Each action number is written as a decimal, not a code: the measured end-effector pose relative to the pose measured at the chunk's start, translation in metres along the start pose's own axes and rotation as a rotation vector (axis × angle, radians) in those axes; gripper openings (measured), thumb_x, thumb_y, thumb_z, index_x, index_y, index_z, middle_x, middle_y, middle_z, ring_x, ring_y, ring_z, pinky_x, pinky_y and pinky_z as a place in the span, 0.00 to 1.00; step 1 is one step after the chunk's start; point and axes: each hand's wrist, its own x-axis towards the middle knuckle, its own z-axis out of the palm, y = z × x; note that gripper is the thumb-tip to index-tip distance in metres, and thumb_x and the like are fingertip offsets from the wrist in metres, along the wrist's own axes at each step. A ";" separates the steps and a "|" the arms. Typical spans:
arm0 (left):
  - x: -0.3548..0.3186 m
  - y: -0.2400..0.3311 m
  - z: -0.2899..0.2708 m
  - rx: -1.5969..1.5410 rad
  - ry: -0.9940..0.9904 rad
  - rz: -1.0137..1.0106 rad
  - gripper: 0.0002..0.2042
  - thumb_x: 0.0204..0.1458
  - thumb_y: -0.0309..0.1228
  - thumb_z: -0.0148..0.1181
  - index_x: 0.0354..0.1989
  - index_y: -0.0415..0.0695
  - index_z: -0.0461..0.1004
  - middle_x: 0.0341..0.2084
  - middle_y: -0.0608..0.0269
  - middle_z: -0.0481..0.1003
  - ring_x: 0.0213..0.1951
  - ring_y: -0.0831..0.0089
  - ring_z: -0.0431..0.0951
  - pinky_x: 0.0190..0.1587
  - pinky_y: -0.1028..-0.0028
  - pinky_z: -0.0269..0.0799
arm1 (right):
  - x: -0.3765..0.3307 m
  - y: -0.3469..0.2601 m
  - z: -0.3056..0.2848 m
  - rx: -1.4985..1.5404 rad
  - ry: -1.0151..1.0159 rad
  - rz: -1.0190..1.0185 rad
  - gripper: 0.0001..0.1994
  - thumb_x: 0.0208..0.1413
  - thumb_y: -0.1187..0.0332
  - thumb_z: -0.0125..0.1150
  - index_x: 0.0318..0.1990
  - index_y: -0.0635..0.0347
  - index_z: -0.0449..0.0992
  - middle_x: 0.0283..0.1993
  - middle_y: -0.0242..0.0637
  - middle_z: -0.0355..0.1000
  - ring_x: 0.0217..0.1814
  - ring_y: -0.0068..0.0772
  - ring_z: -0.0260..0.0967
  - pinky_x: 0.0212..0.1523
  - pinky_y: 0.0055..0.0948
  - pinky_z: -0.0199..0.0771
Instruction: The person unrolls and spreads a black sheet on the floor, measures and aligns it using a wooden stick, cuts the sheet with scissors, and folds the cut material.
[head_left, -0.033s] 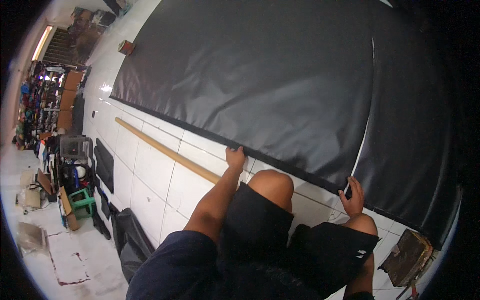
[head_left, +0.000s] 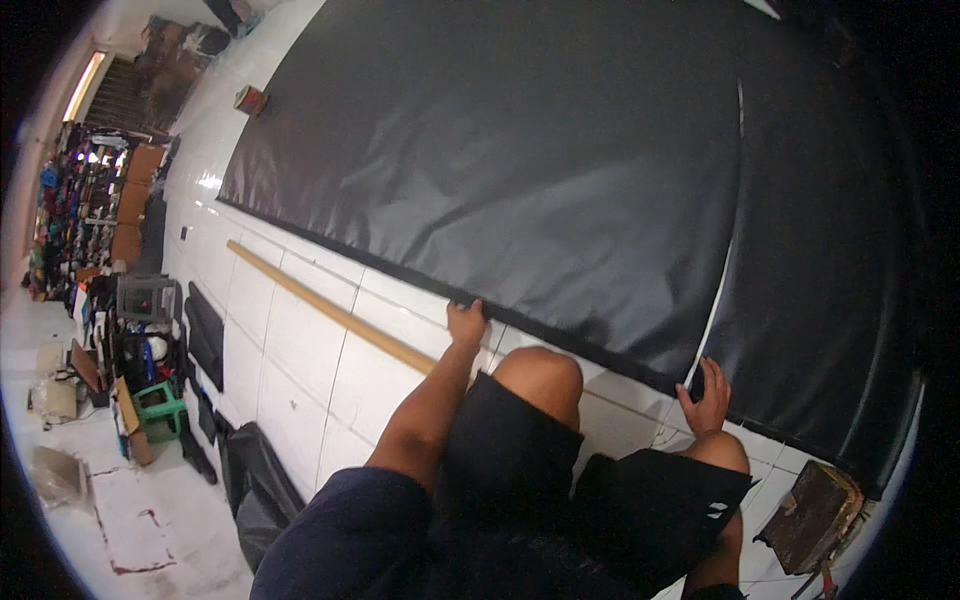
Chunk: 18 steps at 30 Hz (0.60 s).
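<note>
The black sheet [head_left: 520, 170] lies spread flat over the white tiled floor [head_left: 300, 350], filling the far and right of the scene; its near hem runs as a long slant from far left to near right. A wooden stick [head_left: 330, 312] lies parallel, just nearer. The left hand [head_left: 466, 323] presses closed fingers on the hem; the right hand [head_left: 706, 400], further right along it, pinches the edge beside a pale seam.

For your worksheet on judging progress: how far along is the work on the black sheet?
Done: the large black glossy sheet lies spread flat on the white tiled floor. In hand: the left hand presses its near edge; the right hand works beside a pale line. Left: what remains cannot be told.
</note>
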 end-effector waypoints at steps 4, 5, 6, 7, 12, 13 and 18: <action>-0.117 -0.012 0.035 0.487 -0.283 0.257 0.35 0.49 0.48 0.62 0.60 0.38 0.62 0.50 0.43 0.70 0.48 0.55 0.74 0.52 0.60 0.67 | -0.083 0.109 -0.014 -0.516 0.170 0.175 0.31 0.47 0.61 0.67 0.61 0.51 0.66 0.66 0.43 0.58 0.67 0.49 0.55 0.64 0.48 0.53; -0.117 -0.024 0.005 0.715 -0.289 0.450 0.26 0.49 0.44 0.61 0.54 0.40 0.70 0.44 0.48 0.75 0.42 0.56 0.75 0.48 0.60 0.69 | -0.070 0.113 0.000 -0.474 0.268 0.139 0.30 0.45 0.62 0.69 0.59 0.50 0.68 0.65 0.43 0.60 0.68 0.46 0.55 0.63 0.45 0.54; -0.124 -0.032 -0.014 0.819 -0.352 0.514 0.26 0.49 0.44 0.61 0.53 0.40 0.71 0.44 0.48 0.75 0.41 0.56 0.75 0.48 0.60 0.69 | -0.062 0.123 0.002 -0.387 0.257 0.181 0.28 0.46 0.62 0.67 0.58 0.52 0.69 0.64 0.42 0.62 0.66 0.45 0.57 0.62 0.44 0.55; -0.132 -0.038 -0.027 0.906 -0.456 0.512 0.25 0.49 0.43 0.61 0.52 0.40 0.71 0.43 0.48 0.75 0.41 0.55 0.75 0.47 0.60 0.69 | -0.059 0.128 -0.001 -0.299 0.241 0.224 0.27 0.47 0.62 0.66 0.57 0.54 0.70 0.62 0.42 0.65 0.65 0.44 0.60 0.61 0.42 0.57; -0.172 -0.034 -0.097 1.289 -0.969 0.389 0.22 0.49 0.42 0.61 0.48 0.41 0.75 0.40 0.49 0.76 0.39 0.54 0.75 0.45 0.60 0.70 | -0.027 0.146 -0.087 0.130 0.564 0.924 0.23 0.63 0.58 0.48 0.56 0.68 0.69 0.56 0.52 0.69 0.58 0.52 0.65 0.58 0.39 0.61; -0.177 -0.021 -0.101 1.338 -1.052 0.401 0.21 0.49 0.42 0.61 0.47 0.41 0.75 0.39 0.49 0.77 0.38 0.54 0.76 0.45 0.60 0.70 | -0.034 0.164 -0.119 0.133 0.643 0.882 0.25 0.65 0.55 0.46 0.57 0.70 0.67 0.57 0.53 0.68 0.58 0.51 0.65 0.59 0.38 0.61; -0.198 0.100 -0.161 0.878 -0.740 0.329 0.16 0.49 0.38 0.61 0.40 0.38 0.79 0.32 0.48 0.78 0.37 0.54 0.77 0.43 0.61 0.72 | 0.000 0.097 -0.269 1.108 1.077 1.256 0.36 0.60 0.48 0.52 0.65 0.68 0.56 0.68 0.48 0.56 0.66 0.49 0.56 0.65 0.41 0.53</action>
